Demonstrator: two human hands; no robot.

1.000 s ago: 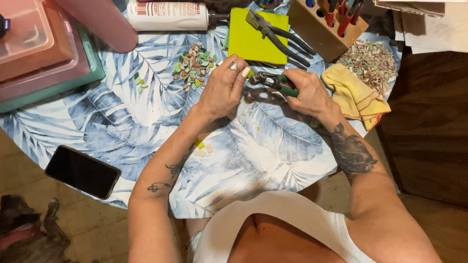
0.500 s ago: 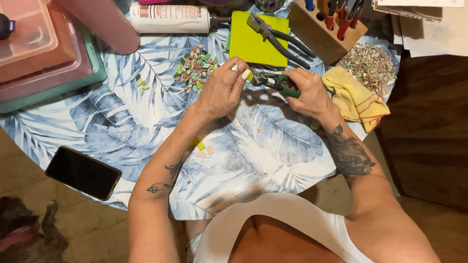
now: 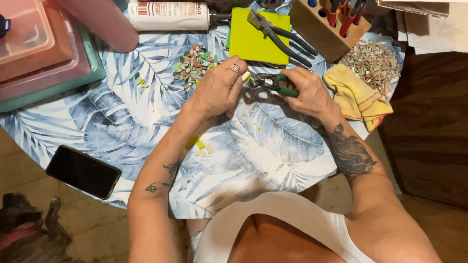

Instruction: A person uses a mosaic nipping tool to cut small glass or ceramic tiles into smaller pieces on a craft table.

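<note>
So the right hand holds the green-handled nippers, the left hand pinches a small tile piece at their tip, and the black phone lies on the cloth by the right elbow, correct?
Not quite. The head view shows the black phone at the table's edge by the left forearm, not the right elbow. The rest stands: the right hand holds the green-handled nippers, and the left hand pinches a small pale tile piece at their tip.

I count two bare hands, left [image 3: 217,90] and right [image 3: 307,92], one green-handled nipper [image 3: 273,83], one black-handled pliers [image 3: 278,34] (on the single lime-green square pad [image 3: 248,41]), one black phone [image 3: 83,171], two heaps of tile chips [image 3: 195,63] [image 3: 373,61].
</note>
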